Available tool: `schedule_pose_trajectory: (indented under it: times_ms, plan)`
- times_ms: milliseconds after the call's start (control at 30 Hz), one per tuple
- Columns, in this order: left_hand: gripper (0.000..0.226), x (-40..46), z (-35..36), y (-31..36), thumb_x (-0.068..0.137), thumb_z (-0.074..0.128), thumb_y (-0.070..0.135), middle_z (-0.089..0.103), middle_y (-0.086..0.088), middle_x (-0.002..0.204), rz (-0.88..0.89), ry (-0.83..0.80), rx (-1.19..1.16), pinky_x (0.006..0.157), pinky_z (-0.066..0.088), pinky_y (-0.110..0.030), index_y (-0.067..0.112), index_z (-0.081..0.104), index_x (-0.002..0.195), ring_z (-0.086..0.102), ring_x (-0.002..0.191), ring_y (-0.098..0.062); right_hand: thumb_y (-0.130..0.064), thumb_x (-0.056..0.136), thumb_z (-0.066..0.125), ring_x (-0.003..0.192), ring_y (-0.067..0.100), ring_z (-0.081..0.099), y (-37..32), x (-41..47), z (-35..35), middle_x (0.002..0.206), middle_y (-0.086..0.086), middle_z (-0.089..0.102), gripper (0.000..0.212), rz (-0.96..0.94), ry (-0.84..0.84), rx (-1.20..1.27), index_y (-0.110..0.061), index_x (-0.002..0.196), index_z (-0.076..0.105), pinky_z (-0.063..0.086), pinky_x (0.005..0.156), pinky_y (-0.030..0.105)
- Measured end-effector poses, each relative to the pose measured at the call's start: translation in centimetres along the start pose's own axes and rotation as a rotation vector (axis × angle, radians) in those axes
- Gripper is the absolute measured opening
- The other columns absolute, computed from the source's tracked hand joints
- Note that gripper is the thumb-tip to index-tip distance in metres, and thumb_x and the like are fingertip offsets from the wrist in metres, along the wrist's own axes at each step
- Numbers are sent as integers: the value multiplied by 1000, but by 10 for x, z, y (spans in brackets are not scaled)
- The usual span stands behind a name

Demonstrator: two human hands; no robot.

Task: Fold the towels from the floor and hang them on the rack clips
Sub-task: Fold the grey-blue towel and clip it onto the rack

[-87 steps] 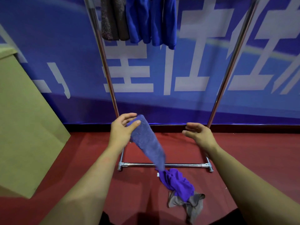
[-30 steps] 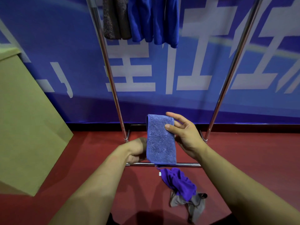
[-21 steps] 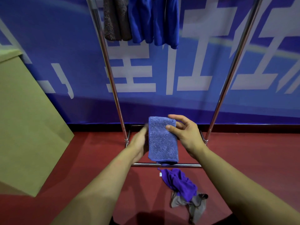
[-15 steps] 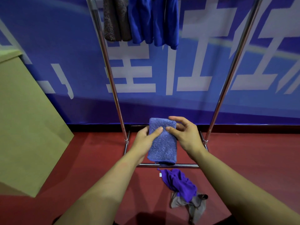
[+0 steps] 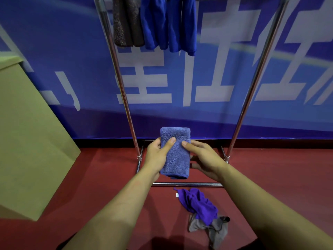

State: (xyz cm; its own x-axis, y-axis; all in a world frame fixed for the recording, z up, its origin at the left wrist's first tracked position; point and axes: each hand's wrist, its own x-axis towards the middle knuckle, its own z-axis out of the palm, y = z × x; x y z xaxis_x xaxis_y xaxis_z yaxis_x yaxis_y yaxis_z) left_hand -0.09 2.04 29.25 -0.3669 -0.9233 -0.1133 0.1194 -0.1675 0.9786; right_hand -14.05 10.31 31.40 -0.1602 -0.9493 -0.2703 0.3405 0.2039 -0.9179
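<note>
A lavender-blue towel (image 5: 177, 156), folded into a small upright rectangle, is held in front of me at mid-frame. My left hand (image 5: 156, 156) grips its left edge with the thumb across the front. My right hand (image 5: 203, 159) touches its right edge, fingers spread, thumb on the front. On the red floor below lie a crumpled purple towel (image 5: 198, 202) and a grey towel (image 5: 214, 230) partly under it. A brown towel (image 5: 126, 24) and a blue towel (image 5: 169, 26) hang from the top of the metal rack (image 5: 119, 76); the clips are out of frame.
The rack's base bar (image 5: 187, 184) runs along the floor just behind the floor towels, its right post (image 5: 252, 83) rising beside a blue banner wall. A large cardboard box (image 5: 27, 141) stands at the left on the red floor.
The long hanging towel has been folded in half and then again into a short rectangle. My left hand moved from behind it to grip its left edge; my right hand slid to the right edge.
</note>
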Motion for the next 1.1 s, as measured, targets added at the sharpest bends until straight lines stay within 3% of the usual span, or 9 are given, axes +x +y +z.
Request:
schedule_pose_trajectory:
  times_ms: [133,267,367,467,567,667,833,1000,1100]
  plan:
    - [24,2,-1,-1,90,75,25,77,-11,103,48,41,67,84,58,-41,10,68,107,73,91,-21,-18,95,67,85,19,74,2,3,3,100,7,78,21,-114,70,-79,-6,112,70,61,71,35]
    - [37,0,0,-6,84,81,19,66,3,114,280,210,356,86,53,-23,21,60,115,66,97,-6,-16,90,73,89,22,75,8,10,-5,91,7,79,15,-283,292,-330,-5,100,72,61,85,46]
    - [36,-6,8,-7,91,74,22,67,1,122,289,92,432,92,53,-22,20,63,124,65,105,-5,-21,89,75,89,13,75,11,12,-5,90,1,79,15,-382,363,-449,-10,99,72,60,85,45]
    - [49,-11,19,-6,93,62,49,69,3,126,160,-31,364,98,53,-28,23,60,135,66,114,-7,-27,93,70,88,10,74,9,9,1,93,0,78,18,-412,336,-409,-12,103,71,60,81,38]
    - [31,-15,21,-4,101,55,43,75,3,108,162,-48,337,82,53,-20,22,66,120,70,98,-3,-32,99,61,93,2,70,8,6,5,101,-5,77,23,-393,284,-401,-17,111,72,56,82,27]
    - [20,-15,19,-1,103,54,31,76,1,101,167,-38,329,80,54,-23,22,68,114,69,89,-3,-38,98,61,104,5,69,8,5,7,110,-6,75,26,-409,265,-432,-23,116,72,54,95,32]
    - [18,-20,20,4,103,54,17,71,6,93,231,-51,404,67,45,-9,19,65,118,63,75,8,-24,97,66,91,-9,67,4,0,9,99,-18,72,16,-469,245,-476,-32,111,69,50,80,12]
    - [22,-16,19,15,101,55,17,71,7,103,325,-6,487,81,50,-28,21,62,122,66,93,-13,-11,96,62,97,-6,67,-4,-2,1,105,-16,74,26,-534,334,-518,-24,118,69,48,83,12]
    - [27,-18,23,32,99,59,21,73,13,107,408,47,494,87,53,-26,25,65,126,68,98,-5,-11,96,63,95,-8,67,-25,-8,-3,104,-12,74,26,-586,394,-541,-18,120,70,49,81,9]
